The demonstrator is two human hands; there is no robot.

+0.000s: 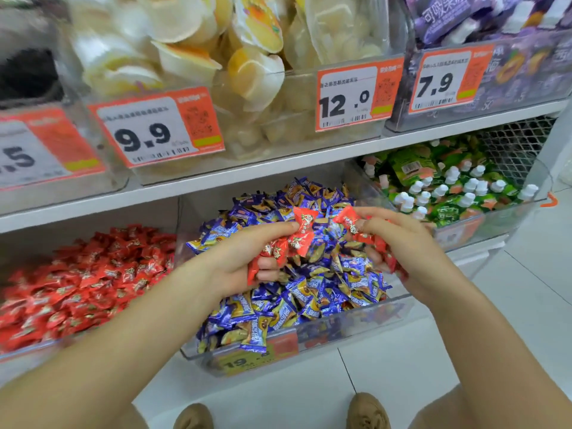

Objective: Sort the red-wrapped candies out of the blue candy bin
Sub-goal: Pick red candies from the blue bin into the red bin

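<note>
Shop shelving point(278, 168), white, two tiers of clear bins over a pale tiled floor point(526, 289).

Left hand point(244, 258): fingers curled round a bunch of red candies point(301, 233), one pinched at the fingertips, more tucked in the palm. Right hand point(405, 243): thumb and forefinger pinch another red candy point(348, 219); further red wrappers show under its curled fingers, count impossible to tell. Both hands hover just above the heap in the blue candy bin point(340, 320), a clear tub piled with blue-and-gold wrapped sweets, on the lower tier at centre.

Hard to read: wrapper print is blurred. The bin's own price label point(257, 354) is partly cut by the tub's lip, only "19" legible. Both forearms cover part of the bin's front and the shelf below it.

Around: red candy bin point(77, 286) just beside on the left, full of red wrappers. Green pouch bin point(448, 187) on the right, white caps upward. Upper tier: jelly cups point(185, 57) behind price tags "9.9" point(154, 131) and "12.0" point(356, 97); purple packets point(464, 20) tagged "7.9". Far-left tag is cut off by the edge, reads ".5".

Bottom edge: two tan shoes point(368, 411) on the floor.
</note>
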